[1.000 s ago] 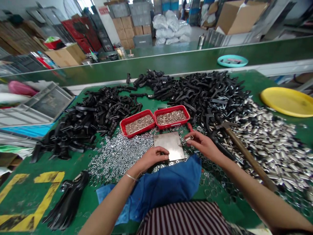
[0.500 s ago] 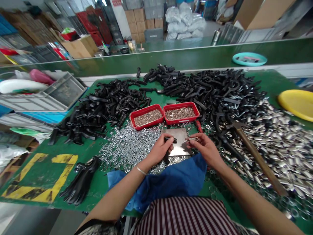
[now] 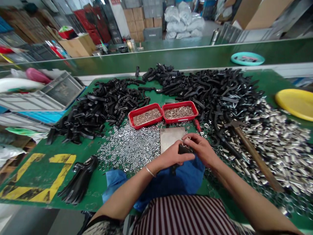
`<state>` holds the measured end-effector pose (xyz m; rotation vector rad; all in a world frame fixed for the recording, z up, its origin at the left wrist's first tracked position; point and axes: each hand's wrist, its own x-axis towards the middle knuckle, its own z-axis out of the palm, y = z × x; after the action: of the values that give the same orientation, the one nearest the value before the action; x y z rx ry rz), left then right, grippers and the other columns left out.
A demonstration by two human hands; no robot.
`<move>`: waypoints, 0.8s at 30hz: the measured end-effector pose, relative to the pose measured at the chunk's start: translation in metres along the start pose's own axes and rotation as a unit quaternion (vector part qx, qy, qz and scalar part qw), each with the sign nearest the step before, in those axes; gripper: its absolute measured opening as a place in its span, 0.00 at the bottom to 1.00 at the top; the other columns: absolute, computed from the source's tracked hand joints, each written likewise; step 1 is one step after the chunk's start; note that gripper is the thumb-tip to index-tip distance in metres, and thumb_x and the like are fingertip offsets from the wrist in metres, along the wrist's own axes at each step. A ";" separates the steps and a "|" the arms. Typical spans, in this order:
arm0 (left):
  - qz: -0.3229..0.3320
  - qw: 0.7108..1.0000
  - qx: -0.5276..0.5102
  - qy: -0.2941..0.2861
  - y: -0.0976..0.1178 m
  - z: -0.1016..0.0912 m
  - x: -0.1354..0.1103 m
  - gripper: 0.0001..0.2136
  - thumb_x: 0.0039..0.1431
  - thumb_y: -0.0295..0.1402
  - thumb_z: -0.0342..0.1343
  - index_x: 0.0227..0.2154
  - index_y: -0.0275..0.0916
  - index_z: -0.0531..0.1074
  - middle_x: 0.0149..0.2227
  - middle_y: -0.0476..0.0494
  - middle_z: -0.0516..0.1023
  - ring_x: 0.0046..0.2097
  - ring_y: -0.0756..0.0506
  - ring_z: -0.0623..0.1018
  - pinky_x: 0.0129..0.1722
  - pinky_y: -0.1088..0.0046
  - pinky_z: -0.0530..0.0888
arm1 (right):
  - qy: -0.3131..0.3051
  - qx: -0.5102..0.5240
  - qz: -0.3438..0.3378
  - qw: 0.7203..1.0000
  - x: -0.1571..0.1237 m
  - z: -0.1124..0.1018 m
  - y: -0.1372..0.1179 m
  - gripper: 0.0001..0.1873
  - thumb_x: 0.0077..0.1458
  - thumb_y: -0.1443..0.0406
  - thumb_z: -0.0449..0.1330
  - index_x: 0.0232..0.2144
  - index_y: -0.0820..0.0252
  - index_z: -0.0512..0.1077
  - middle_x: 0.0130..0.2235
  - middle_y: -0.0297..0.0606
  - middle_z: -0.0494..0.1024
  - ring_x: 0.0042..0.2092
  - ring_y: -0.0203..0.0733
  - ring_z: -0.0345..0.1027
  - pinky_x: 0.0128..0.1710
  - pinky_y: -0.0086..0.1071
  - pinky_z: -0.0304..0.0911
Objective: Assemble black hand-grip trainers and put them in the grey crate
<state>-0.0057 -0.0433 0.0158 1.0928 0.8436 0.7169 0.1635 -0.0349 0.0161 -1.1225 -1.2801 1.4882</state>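
Left hand [image 3: 171, 156] clamped on a black part [image 3: 184, 149]; right hand [image 3: 201, 148] right up against it, fingers pinched on a small metal piece [image 3: 188, 138], mostly hidden. Black part is over the metal plate's [image 3: 168, 137] near right corner, beside the blue cloth [image 3: 184, 179]; two red trays [image 3: 171, 121] beyond, hammer [image 3: 256, 156] off right.
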 end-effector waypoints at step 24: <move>0.204 0.950 0.071 0.227 0.017 -0.026 0.040 0.13 0.68 0.45 0.50 0.39 0.42 0.70 0.41 0.44 0.79 0.35 0.49 0.74 0.34 0.73 0.72 | -0.065 -0.644 -0.077 0.758 0.011 -0.063 0.039 0.08 0.66 0.63 0.54 0.35 0.57 0.72 0.39 0.46 0.75 0.44 0.50 0.69 0.42 0.38 0.64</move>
<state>-0.0097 0.0068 0.0171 1.2709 1.0830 1.3055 0.2204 -0.0148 -0.0279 -1.6390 -2.5453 0.3606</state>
